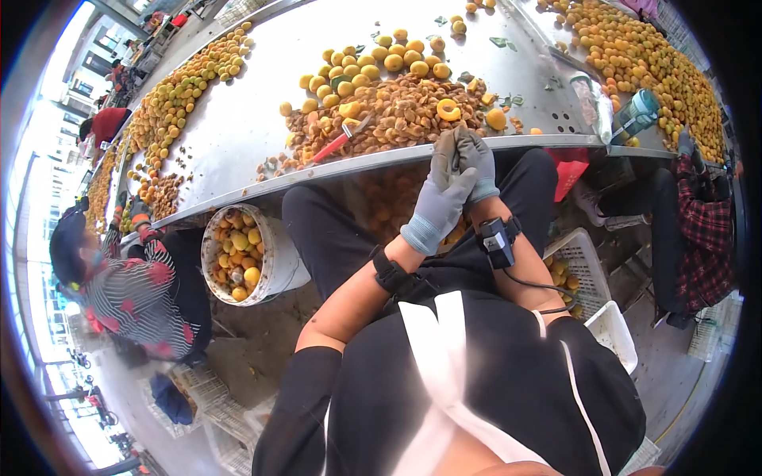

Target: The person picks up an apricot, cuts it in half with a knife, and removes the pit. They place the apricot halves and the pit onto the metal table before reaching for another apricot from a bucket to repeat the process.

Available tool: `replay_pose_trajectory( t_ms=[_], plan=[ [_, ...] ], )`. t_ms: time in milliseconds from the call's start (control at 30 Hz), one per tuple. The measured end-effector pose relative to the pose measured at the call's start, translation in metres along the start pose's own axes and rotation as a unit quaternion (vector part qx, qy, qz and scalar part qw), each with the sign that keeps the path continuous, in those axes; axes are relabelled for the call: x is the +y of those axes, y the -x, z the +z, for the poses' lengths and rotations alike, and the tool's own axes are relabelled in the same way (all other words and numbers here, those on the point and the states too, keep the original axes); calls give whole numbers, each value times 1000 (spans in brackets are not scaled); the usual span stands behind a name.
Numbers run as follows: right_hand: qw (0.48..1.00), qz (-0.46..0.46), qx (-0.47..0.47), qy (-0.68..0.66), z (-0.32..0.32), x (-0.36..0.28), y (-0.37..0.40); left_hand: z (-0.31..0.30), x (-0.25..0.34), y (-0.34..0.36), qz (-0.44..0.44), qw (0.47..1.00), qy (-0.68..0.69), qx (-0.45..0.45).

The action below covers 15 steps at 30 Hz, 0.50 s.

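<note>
My left hand [439, 198] and my right hand [478, 168], both in grey work gloves with stained fingers, meet at the table's front edge. Their fingers are closed and pressed together; whatever lies between them is hidden. Just beyond them is a heap of brown apricot pits [397, 111], with a halved apricot [448, 109] on its near right side. A red-handled knife [341, 141] leans on the heap's front left, apart from both hands. Whole apricots [393, 62] are piled behind the pits, and a single apricot [496, 119] sits to their right.
The metal table [262, 103] has a raised front lip. A white bucket of apricots [270, 262] stands left of my knees; a crate [583, 266] is at right. A bottle [635, 115] lies by the right-hand apricots [651, 59]. Co-workers [131, 285] sit on both sides.
</note>
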State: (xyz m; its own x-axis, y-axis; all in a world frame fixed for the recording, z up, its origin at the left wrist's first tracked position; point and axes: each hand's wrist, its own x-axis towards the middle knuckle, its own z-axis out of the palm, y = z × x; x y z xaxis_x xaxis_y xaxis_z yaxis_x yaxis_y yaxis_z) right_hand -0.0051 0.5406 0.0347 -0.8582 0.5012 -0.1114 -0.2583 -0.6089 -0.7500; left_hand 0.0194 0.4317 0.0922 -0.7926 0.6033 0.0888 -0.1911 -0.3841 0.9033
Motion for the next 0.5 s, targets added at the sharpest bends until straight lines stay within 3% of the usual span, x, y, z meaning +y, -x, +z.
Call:
replay_pose_trajectory(
  t_ms=[100,267,333,400,433,467,500],
  plan=[
    [996,6,86,15,6,-16,-7,-1,4,6,-13,998,24,-59],
    [995,46,87,-12,19,-35,-1,-16,6,14,-5,992,34,-122],
    [997,69,33,-21,28,-44,14,-21,10,14,18,990,40,-138],
    [1000,18,-1,22,42,-55,34,-26,17,10,39,986,93,-129],
    [997,16,-72,11,51,-64,45,-23,31,8,3,970,195,-142],
    [990,13,-142,0,56,-68,51,-18,37,7,2,970,197,-140],
    [989,-2,-134,67,59,-67,47,-14,41,6,-62,978,180,-83]
  ],
)
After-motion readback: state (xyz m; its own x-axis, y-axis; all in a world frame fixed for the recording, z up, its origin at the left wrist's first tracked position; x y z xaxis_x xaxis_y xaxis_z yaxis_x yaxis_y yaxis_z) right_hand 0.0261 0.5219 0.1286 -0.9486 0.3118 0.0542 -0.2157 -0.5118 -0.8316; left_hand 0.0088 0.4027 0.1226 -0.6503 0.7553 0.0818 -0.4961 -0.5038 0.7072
